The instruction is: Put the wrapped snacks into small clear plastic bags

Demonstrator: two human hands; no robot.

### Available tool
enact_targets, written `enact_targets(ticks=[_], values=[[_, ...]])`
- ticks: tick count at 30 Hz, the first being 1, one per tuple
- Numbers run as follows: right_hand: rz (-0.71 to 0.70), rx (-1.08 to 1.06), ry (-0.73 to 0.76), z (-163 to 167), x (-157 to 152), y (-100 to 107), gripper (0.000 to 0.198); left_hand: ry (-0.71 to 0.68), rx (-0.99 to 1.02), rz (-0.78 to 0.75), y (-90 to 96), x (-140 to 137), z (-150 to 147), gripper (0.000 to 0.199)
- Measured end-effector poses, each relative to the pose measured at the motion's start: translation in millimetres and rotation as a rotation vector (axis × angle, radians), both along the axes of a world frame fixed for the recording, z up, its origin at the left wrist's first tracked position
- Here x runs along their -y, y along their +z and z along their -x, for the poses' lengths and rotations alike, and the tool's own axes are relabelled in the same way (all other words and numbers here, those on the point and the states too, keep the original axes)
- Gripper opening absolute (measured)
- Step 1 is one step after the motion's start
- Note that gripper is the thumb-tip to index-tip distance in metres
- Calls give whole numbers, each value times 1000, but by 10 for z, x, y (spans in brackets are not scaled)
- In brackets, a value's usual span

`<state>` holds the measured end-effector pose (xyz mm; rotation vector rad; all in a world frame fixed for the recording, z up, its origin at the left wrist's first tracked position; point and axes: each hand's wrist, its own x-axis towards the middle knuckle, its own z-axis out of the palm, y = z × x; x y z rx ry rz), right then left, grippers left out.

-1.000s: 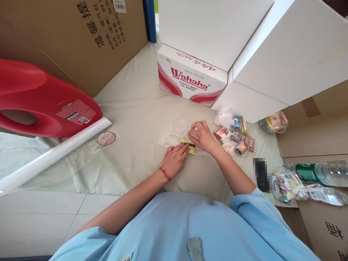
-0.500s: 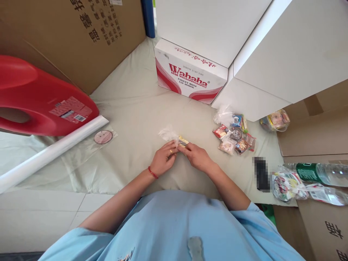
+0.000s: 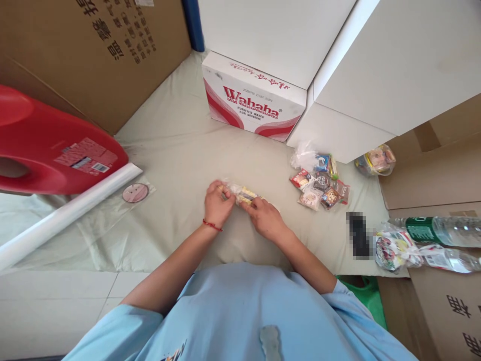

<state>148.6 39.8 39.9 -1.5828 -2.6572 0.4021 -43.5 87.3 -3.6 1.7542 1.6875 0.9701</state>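
Pinching plastic now, left hand

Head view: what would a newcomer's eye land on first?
Probably the big red jug at the left edge, then the red-and-white Wahaha box at top centre, in front of white boxes. Mid-frame, the left grip seems to pinch clear wrap at one end of a yellow packet, with the right grip touching the packet.

Fingers bent (forearms angled inward)
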Motion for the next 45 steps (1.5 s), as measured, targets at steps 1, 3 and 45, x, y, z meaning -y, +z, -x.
enact_targets(ticks=[1, 3, 45], values=[[-1, -9, 2, -1, 4, 0, 54, -12, 69, -8, 50, 26, -29, 18], [3, -33, 1, 1, 14, -1, 50, -45, 160, -30, 167, 110, -102, 11], [-74, -55, -154, 458, -312, 39, 34, -418, -175, -310, -70, 939, 329, 26]])
